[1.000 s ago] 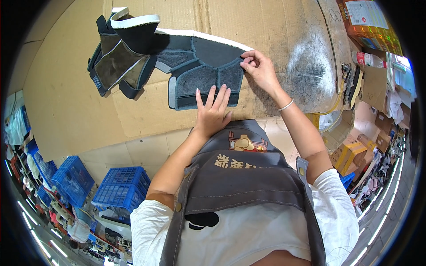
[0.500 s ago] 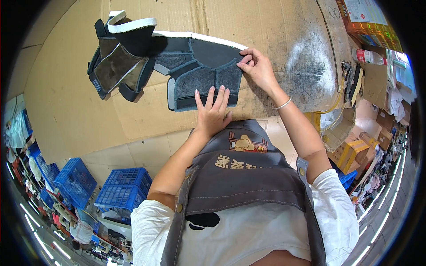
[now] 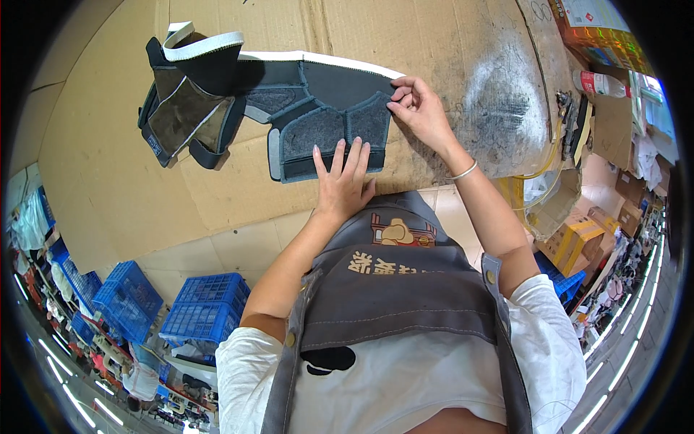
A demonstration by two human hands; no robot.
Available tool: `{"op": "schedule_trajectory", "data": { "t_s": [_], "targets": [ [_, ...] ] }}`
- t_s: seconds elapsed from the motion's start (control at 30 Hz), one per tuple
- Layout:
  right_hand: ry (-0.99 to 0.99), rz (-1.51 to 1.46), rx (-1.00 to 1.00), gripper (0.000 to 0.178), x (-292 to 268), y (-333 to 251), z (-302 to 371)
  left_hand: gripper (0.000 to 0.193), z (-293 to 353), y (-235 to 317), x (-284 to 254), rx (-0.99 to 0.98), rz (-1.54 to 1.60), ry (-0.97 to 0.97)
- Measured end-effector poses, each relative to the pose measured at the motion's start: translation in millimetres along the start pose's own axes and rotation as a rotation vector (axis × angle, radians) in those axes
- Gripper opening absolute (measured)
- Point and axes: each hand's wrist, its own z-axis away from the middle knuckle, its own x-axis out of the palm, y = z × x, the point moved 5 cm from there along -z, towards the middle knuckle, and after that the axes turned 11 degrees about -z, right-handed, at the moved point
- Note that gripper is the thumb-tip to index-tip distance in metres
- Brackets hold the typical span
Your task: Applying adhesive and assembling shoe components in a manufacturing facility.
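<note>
A worn cardboard sheet (image 3: 434, 43) covers the work surface under both hands, creased and scuffed grey to the right of the right hand; pale floor tiles and blue plastic crates (image 3: 206, 307) lie below and left of the left forearm, cartons (image 3: 578, 242) stacked off to the right; the left hand (image 3: 343, 184) lies flat, fingers spread, pressing the lower edge of a dark grey padded fabric piece (image 3: 318, 108); the right hand (image 3: 419, 108) pinches that piece's right edge between thumb and curled fingers; the piece is felt-like in its panels, white-trimmed along the top, its far left end folded into a black and brown bundle.
</note>
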Motion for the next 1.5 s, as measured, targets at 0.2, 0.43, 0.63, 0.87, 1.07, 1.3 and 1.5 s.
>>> {"op": "schedule_trajectory", "data": {
  "t_s": [0.2, 0.43, 0.63, 0.87, 1.07, 1.3, 1.5],
  "targets": [
    [-0.038, 0.299, -0.177, 0.021, 6, -12, 4, 0.070, 0, -1, -4, -0.014, 0.073, 0.003],
    [-0.053, 0.372, -0.272, 0.024, 13, -20, 14, 0.072, -20, -32, -20, -0.172, 0.003, 0.003],
    [0.044, 0.385, -0.197, 0.024, 13, -16, 14, 0.063, -19, -33, -25, -0.197, 0.047, 0.055],
    [0.059, 0.422, -0.108, 0.026, 14, -13, 11, 0.046, 6, -32, -22, -0.056, 0.193, 0.019],
    [0.055, 0.396, -0.065, 0.023, 17, -14, 15, 0.045, 9, -39, -15, -0.065, 0.305, 0.073],
    [0.040, 0.302, -0.013, 0.025, 17, -9, 15, 0.042, 34, -23, -5, -0.038, 0.065, 0.224],
    [-0.006, 0.310, -0.024, 0.023, 15, -3, 14, 0.032, 35, -21, -4, -0.051, 0.019, 0.306]
  ]
}}
